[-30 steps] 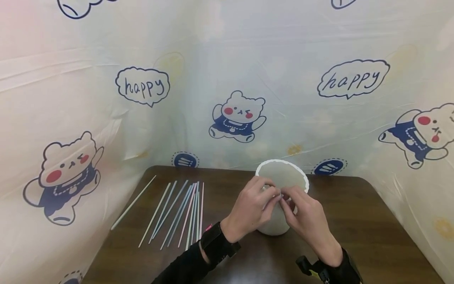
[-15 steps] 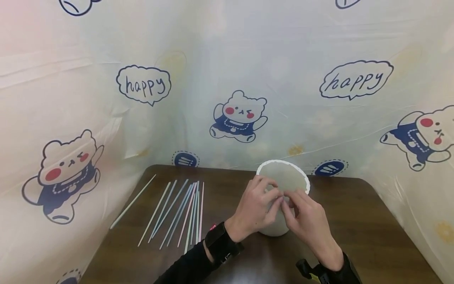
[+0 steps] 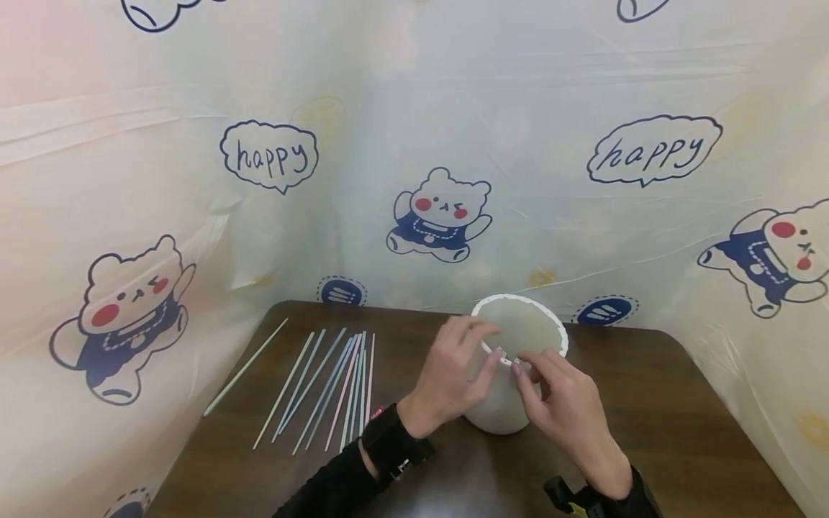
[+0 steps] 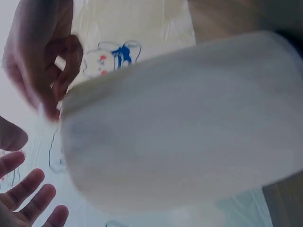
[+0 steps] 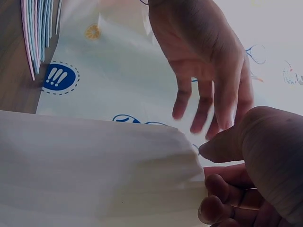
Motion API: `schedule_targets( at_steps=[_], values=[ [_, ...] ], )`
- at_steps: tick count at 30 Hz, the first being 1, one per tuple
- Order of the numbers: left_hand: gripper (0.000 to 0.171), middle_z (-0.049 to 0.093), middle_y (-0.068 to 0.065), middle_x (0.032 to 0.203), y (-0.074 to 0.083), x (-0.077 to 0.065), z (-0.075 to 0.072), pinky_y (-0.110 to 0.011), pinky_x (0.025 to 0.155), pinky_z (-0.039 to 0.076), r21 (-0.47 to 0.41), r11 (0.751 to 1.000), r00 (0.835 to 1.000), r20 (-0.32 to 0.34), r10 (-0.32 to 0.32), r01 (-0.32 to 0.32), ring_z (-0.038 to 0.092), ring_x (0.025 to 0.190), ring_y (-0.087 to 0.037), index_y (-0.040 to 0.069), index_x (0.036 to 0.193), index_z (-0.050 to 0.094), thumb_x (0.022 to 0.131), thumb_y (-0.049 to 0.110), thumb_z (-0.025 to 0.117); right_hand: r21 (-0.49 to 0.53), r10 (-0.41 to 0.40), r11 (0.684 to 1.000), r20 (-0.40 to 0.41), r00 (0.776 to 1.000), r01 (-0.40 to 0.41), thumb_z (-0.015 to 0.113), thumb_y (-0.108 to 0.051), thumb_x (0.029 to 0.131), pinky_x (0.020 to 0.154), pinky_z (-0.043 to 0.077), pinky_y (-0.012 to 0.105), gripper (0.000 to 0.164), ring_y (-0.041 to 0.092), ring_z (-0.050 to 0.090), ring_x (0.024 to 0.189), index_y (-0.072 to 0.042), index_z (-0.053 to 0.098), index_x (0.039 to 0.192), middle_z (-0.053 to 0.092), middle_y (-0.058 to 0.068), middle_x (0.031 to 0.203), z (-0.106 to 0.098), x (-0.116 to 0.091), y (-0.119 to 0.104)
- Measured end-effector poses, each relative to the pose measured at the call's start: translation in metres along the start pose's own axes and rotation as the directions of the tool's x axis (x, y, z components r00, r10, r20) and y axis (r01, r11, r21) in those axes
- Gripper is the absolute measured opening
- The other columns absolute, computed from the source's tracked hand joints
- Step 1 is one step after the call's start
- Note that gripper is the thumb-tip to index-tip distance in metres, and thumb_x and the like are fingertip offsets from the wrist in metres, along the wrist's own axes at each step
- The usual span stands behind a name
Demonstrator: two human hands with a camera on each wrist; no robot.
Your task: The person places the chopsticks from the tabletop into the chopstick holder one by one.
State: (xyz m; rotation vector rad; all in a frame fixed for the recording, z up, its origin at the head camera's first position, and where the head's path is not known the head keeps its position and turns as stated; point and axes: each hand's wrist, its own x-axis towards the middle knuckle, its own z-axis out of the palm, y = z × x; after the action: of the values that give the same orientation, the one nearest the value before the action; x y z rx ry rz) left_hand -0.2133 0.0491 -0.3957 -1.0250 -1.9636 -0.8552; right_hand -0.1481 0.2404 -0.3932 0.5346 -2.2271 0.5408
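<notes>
A tall pale cylindrical container [image 3: 499, 414] with a white, scalloped-looking rim [image 3: 526, 301] stands on the table. My right hand [image 3: 570, 410] pinches the near edge of that rim between thumb and fingers; in the right wrist view its thumb [image 5: 220, 146] lies on one side of the edge, with fingers curled on the other. Just left of it, my left hand [image 3: 450, 370] has its fingers spread apart and holds nothing. The left wrist view shows these loose fingers [image 4: 35, 196] off the container's end, with the pale side wall [image 4: 184, 127] filling much of the picture.
Several thin pastel sticks [image 3: 350, 388] lie on the left of the brown table [image 3: 654, 424], with one pale stick [image 3: 246, 367] farther left. A printed cloth [image 3: 550, 216] hangs behind and at both sides.
My left fingers have opened and drawn slightly left, off the rim where both hands' fingertips met. The near rim edge now shows between the hands. My right hand has barely moved.
</notes>
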Motion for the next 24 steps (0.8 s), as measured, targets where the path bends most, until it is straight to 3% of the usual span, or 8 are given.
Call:
schedule_targets(
  at_steps=[4,6,8,12,15,18,21,24],
  values=[
    [0.028,0.072,-0.012,0.114,-0.033,-0.003,-0.019,-0.04,0.099,0.053,-0.013,0.992,0.991,-0.06,-0.123,0.123,0.066,0.11,-0.025,0.004,0.118,0.066,0.093,0.016,0.068,-0.003,0.02,1.0,-0.011,1.0,-0.02,0.081,-0.005,0.078,0.054,0.035,0.011,0.023,0.005,0.046,0.06,-0.004,0.073,0.1,0.058,-0.007,0.074,-0.003,0.002,0.0],
    [0.029,0.072,-0.015,0.115,-0.053,-0.01,-0.033,-0.044,0.099,0.053,-0.013,0.977,0.974,-0.077,-0.215,0.215,0.066,0.109,-0.028,0.002,0.119,0.065,0.092,0.013,0.068,-0.001,0.02,1.0,-0.015,1.0,-0.02,0.08,-0.006,0.079,0.053,0.035,0.012,0.024,0.004,0.046,0.059,-0.004,0.073,0.102,0.057,-0.007,0.074,-0.005,0.003,-0.002],
    [0.029,0.071,-0.017,0.115,-0.073,-0.019,-0.048,-0.047,0.098,0.052,0.016,0.949,0.947,-0.08,-0.313,0.315,0.065,0.108,-0.031,0.001,0.12,0.065,0.092,0.011,0.068,0.017,0.011,1.0,-0.02,1.0,-0.01,0.079,-0.006,0.079,0.053,0.036,0.012,0.026,0.004,0.046,0.058,-0.005,0.072,0.105,0.058,-0.006,0.075,-0.008,0.003,-0.006],
    [0.031,0.07,-0.017,0.113,-0.113,-0.044,-0.085,-0.05,0.092,0.053,0.14,0.867,0.877,-0.023,-0.481,0.479,0.065,0.103,-0.034,0.002,0.121,0.064,0.092,0.011,0.069,0.074,-0.018,0.997,-0.012,1.0,0.019,0.079,-0.004,0.078,0.052,0.038,0.011,0.032,0.002,0.047,0.059,-0.007,0.07,0.108,0.058,-0.007,0.077,-0.015,0.002,-0.016],
    [0.03,0.071,-0.019,0.109,-0.142,-0.068,-0.117,-0.053,0.086,0.053,0.282,0.789,0.816,0.038,-0.578,0.546,0.065,0.099,-0.036,0.002,0.118,0.065,0.091,0.012,0.071,0.107,-0.023,0.994,0.018,1.0,0.021,0.08,-0.003,0.078,0.054,0.04,0.009,0.035,0.0,0.047,0.061,-0.009,0.07,0.11,0.058,-0.008,0.078,-0.019,-0.001,-0.023],
    [0.028,0.071,-0.024,0.101,-0.171,-0.097,-0.153,-0.054,0.077,0.053,0.423,0.695,0.743,0.071,-0.665,0.581,0.066,0.089,-0.04,-0.003,0.113,0.066,0.09,0.012,0.07,0.124,-0.031,0.992,0.036,0.999,0.027,0.078,-0.009,0.083,0.055,0.042,0.008,0.031,0.0,0.048,0.062,-0.011,0.07,0.113,0.057,-0.01,0.079,-0.02,-0.004,-0.029],
    [0.024,0.068,-0.028,0.091,-0.198,-0.132,-0.188,-0.053,0.063,0.051,0.531,0.604,0.681,0.067,-0.729,0.594,0.065,0.077,-0.043,-0.008,0.104,0.065,0.087,0.01,0.066,0.133,-0.086,0.988,0.014,0.996,0.083,0.071,-0.021,0.093,0.055,0.041,0.008,0.021,-0.001,0.048,0.061,-0.012,0.071,0.112,0.057,-0.012,0.08,-0.018,-0.007,-0.032],
    [0.022,0.064,-0.03,0.079,-0.213,-0.167,-0.215,-0.052,0.055,0.047,0.593,0.562,0.656,0.074,-0.751,0.577,0.06,0.066,-0.044,-0.013,0.093,0.063,0.084,0.007,0.066,0.141,-0.151,0.978,-0.02,0.988,0.153,0.06,-0.031,0.101,0.055,0.04,0.007,0.023,-0.004,0.047,0.061,-0.012,0.071,0.108,0.056,-0.013,0.081,-0.015,-0.009,-0.035]
  ],
)
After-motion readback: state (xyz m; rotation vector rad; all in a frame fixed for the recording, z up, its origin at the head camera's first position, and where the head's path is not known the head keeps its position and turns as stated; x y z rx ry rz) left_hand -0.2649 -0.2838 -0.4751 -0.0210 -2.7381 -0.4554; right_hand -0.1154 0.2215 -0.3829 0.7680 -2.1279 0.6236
